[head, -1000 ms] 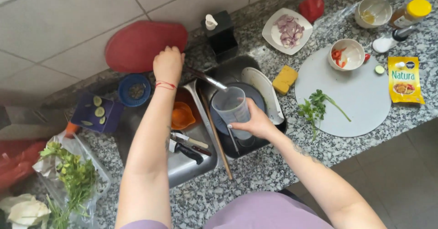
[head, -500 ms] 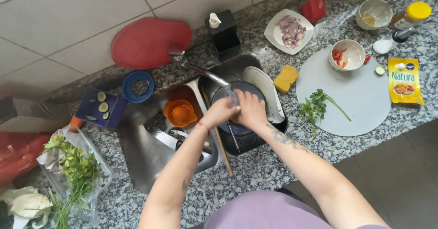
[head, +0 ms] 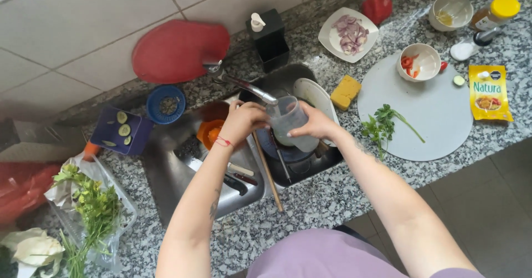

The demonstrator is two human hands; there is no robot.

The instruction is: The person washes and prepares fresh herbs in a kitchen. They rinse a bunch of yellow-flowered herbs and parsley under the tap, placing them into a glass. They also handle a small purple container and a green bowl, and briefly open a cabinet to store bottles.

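Over the steel sink (head: 183, 184) I hold a clear plastic measuring cup (head: 292, 124) under the spout of the tap (head: 244, 84). My right hand (head: 316, 124) grips the cup from the right side. My left hand (head: 243, 121), with a red string at the wrist, touches the cup's left rim. Below the cup lie a dark pan (head: 293, 156) and a wooden spoon handle (head: 267, 170). An orange bowl (head: 210, 134) sits in the sink just left of my left hand.
Knives (head: 238, 179) lie in the sink. A white plate (head: 317, 96), yellow sponge (head: 346, 92), round grey board (head: 438, 111) with parsley (head: 382, 127), bowls, a yellow packet (head: 490, 93) stand right. Red board (head: 180, 50), soap dispenser (head: 268, 37), blue strainer (head: 166, 104), herbs in a bag (head: 91, 211) are left.
My left hand came down from the tap handle to the cup's rim. The cup rose from low in the sink to just under the spout.
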